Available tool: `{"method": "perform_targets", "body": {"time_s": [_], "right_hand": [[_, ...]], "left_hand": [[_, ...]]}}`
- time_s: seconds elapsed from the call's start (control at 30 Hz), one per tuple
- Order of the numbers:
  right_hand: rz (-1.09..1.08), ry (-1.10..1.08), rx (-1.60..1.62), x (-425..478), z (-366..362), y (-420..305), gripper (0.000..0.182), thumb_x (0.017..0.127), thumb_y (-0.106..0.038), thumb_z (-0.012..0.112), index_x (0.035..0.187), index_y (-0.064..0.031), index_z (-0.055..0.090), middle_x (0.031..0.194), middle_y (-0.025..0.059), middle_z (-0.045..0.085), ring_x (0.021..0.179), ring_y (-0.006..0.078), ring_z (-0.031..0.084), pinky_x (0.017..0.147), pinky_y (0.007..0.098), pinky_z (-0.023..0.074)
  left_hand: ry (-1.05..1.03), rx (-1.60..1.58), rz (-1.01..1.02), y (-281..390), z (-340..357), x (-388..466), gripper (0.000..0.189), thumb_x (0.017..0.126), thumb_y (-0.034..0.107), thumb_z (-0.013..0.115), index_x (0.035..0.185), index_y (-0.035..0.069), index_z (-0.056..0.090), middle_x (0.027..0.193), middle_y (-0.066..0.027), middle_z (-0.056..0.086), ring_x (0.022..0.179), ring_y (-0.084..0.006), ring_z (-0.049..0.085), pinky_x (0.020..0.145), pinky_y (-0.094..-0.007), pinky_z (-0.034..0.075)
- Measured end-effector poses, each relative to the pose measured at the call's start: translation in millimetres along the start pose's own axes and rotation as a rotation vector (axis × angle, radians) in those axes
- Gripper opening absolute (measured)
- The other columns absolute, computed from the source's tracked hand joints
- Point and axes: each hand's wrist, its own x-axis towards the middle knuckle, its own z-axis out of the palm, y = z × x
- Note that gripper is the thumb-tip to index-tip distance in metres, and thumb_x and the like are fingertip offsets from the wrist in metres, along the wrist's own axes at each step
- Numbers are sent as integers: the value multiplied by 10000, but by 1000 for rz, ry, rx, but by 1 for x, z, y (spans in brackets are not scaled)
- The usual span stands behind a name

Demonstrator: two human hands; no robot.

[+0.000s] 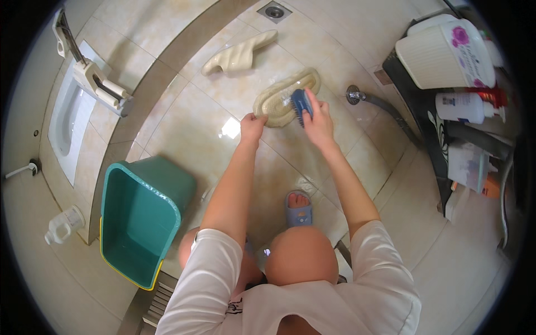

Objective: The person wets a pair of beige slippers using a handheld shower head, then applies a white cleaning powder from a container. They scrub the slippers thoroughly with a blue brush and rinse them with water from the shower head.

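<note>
A cream slide slipper (272,102) lies on the wet tiled floor in front of me, with a white patch of suds on its footbed. My left hand (252,129) pinches the slipper's near left rim between thumb and fingers. In my right hand (319,125) is a blue scrubbing brush (302,104), its dark bristles facing left beside the suds; whether they touch the slipper I cannot tell. Farther off, the matching cream slipper (238,54) rests on its side, apart from both hands.
A green plastic bucket (178,180) with a yellow handle stands at left. Behind it are a squeeze mop (94,83), a squat toilet (69,121) and a plastic jug (65,224). A floor drain (274,12) lies ahead. On the right, a black shelf (433,138) holds bottles near a grey hose (389,106).
</note>
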Motion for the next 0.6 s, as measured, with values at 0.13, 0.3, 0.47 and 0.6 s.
{"method": "perform_targets", "body": {"time_s": [0.13, 0.3, 0.47, 0.6], "right_hand": [[-262, -86, -53, -13, 36, -37, 588, 794, -192, 608, 1313, -366, 395, 1020, 173, 482, 851, 345, 560, 686, 412, 491], [-615, -121, -178, 3, 75, -33, 539, 770, -221, 639, 1257, -380, 471, 890, 142, 500, 719, 309, 578, 614, 378, 501], [-330, 41, -372, 107, 76, 29, 471, 817, -295, 599, 1259, -383, 461, 826, 126, 488, 639, 288, 569, 536, 401, 491], [-370, -144, -246, 48, 80, -11, 592, 780, -209, 633, 1294, -408, 416, 868, 134, 472, 672, 297, 564, 543, 393, 492]], "left_hand": [[79, -163, -79, -17, -14, -22, 197, 791, 171, 666, 850, -8, 605, 770, -28, 598, 714, -111, 550, 631, -250, 450], [171, -453, -69, -53, -41, -50, 167, 788, 148, 678, 838, 1, 618, 737, -15, 599, 686, -99, 537, 647, -247, 434], [117, -494, -87, -56, -41, -64, 187, 811, 155, 678, 887, -9, 631, 798, -32, 640, 691, -96, 549, 682, -244, 440], [159, -504, -96, -37, -44, -65, 182, 816, 159, 678, 883, -6, 638, 783, -29, 643, 688, -89, 549, 681, -241, 437]]}}
